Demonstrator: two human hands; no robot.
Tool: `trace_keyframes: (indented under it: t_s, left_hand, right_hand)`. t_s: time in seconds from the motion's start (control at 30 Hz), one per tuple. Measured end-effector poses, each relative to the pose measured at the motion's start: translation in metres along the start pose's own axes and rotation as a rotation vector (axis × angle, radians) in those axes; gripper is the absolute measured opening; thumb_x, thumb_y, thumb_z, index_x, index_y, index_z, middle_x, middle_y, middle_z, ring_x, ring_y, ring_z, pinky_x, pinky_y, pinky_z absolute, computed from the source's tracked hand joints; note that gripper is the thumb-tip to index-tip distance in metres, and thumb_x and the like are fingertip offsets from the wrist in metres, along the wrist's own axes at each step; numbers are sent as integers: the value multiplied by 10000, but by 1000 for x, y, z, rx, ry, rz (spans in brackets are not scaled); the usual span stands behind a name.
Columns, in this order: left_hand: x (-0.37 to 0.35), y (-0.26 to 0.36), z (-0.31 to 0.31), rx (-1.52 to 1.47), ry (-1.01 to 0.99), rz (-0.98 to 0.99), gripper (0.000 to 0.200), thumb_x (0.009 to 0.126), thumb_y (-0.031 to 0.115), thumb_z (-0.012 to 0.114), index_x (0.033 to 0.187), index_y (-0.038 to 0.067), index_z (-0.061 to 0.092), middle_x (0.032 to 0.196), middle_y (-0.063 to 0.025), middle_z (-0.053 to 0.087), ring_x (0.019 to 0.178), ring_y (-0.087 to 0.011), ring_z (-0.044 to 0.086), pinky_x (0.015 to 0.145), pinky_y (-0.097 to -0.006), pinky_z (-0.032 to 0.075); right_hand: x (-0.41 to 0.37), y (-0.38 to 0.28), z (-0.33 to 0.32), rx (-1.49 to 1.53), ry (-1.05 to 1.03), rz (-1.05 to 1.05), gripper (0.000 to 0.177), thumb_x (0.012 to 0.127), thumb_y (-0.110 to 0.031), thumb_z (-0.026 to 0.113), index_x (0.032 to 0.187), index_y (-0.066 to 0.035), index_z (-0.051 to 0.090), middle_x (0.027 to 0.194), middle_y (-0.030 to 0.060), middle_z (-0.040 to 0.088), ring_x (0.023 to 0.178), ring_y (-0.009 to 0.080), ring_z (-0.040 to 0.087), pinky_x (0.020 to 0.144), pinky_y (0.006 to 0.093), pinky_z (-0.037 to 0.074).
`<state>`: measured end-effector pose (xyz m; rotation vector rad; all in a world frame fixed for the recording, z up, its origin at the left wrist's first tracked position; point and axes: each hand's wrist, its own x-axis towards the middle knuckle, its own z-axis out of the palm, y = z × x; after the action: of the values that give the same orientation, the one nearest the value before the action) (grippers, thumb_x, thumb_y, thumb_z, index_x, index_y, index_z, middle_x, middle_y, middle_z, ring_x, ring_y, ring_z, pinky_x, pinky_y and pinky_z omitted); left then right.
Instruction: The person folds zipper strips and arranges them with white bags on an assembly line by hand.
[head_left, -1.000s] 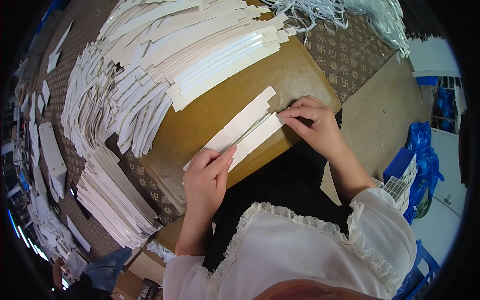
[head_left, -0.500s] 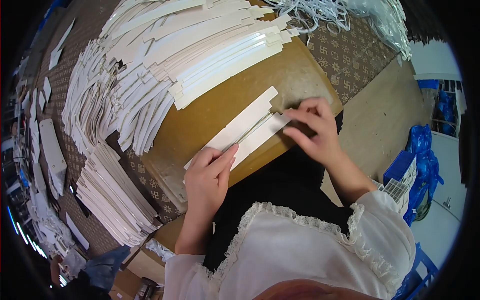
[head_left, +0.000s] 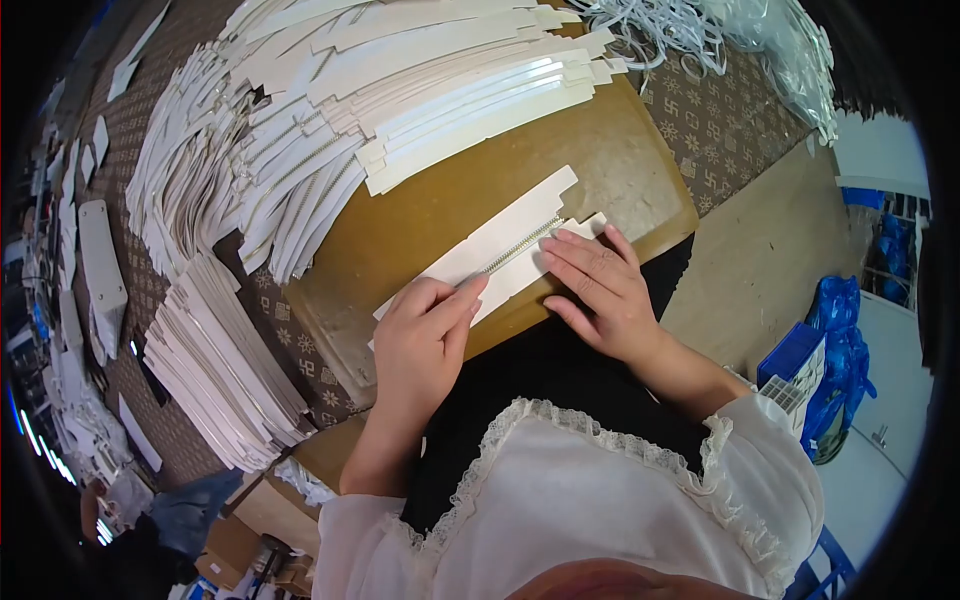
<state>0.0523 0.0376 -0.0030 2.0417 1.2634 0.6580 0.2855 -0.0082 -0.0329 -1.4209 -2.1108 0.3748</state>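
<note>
A cream strip piece [head_left: 478, 247] with a metal zipper [head_left: 522, 245] along its middle lies slanted on the brown board [head_left: 620, 130]. My left hand [head_left: 425, 325] presses the lower left end of the piece, thumb and index finger together on the zipper; anything between them is too small to tell. My right hand [head_left: 600, 290] lies on the upper right part with its fingers stretched out flat and the thumb apart, near the board's front edge. Behind the piece, a stack of similar cream strips [head_left: 480, 110] covers the back of the board.
White zippered strips [head_left: 300, 190] fan out at the left, with another stack [head_left: 225, 360] below them. White cords [head_left: 660, 30] and clear plastic bags [head_left: 770, 45] are at the back right. Blue bags [head_left: 840, 350] and a basket [head_left: 790, 375] stand at the right. Another person's arm shows lower left.
My right hand has gone from hovering with a bent grip at the piece's right end to lying flat on it. The view has shifted slightly.
</note>
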Motion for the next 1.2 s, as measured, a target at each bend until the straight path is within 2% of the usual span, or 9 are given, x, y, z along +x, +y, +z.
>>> trace_keyframes:
  t_s: [0.17,0.27,0.3,0.4,0.6,0.7,0.83,1.13,1.2]
  left_hand:
    - [-12,3,-4,-8,174,-87,178,771,31,744,949,42,729,663,-54,564,619,-177,531,585,-279,422]
    - [-23,8,-21,-111,118,-386,135,739,106,778,851,62,717,661,-49,632,637,-194,558,626,-316,440]
    - [-26,6,-22,-112,123,-394,135,739,106,778,851,62,717,661,-49,632,637,-194,558,626,-316,440]
    - [-36,-4,-22,25,172,-284,127,725,117,791,830,87,726,643,-15,626,622,-167,540,662,-309,406]
    - [-42,-10,-19,10,175,-296,123,727,123,791,833,110,729,641,13,626,616,-151,524,695,-301,376]
    - [-41,-10,-20,35,165,-271,133,728,131,791,845,114,729,640,17,625,621,-148,524,697,-301,376]
    - [-41,-11,-19,0,183,-316,136,734,141,788,850,119,722,640,24,625,619,-149,520,704,-302,370]
    - [-41,-13,-18,36,178,-284,107,738,130,781,804,110,699,635,24,618,623,-150,514,715,-305,370]
    - [-41,-14,-16,43,187,-252,116,729,104,785,808,94,701,621,19,603,620,-144,493,709,-289,378]
  right_hand:
    - [4,-4,-7,-46,-77,27,568,763,-279,755,1278,-101,596,1288,60,602,1244,252,536,1145,479,205]
    - [2,-3,-9,-71,-131,13,587,765,-321,746,1296,-127,588,1331,52,568,1280,254,499,1147,502,181]
    - [2,-3,-10,-87,-154,11,596,766,-342,741,1305,-140,584,1352,48,551,1298,256,481,1148,514,169]
    - [-2,-5,-7,-165,-185,9,616,759,-387,734,1318,-182,577,1390,40,510,1334,260,433,1140,549,161]
    - [-5,-6,-1,-209,-206,14,677,688,-384,784,1321,-270,573,1434,19,452,1377,268,369,1120,605,161]
    - [-6,-5,1,-221,-208,27,756,602,-309,842,1310,-313,578,1436,8,438,1380,273,360,1110,625,172]
    - [-6,-7,2,-259,-211,36,837,596,-233,852,1350,-383,521,1445,-19,406,1389,240,339,1088,618,226]
    - [0,-22,0,-255,-235,101,826,598,-224,849,1340,-383,525,1419,7,415,1392,269,324,1070,643,242]
    - [2,-26,-1,-226,-231,129,829,568,-238,865,1330,-324,549,1435,43,411,1380,308,339,1090,645,198]
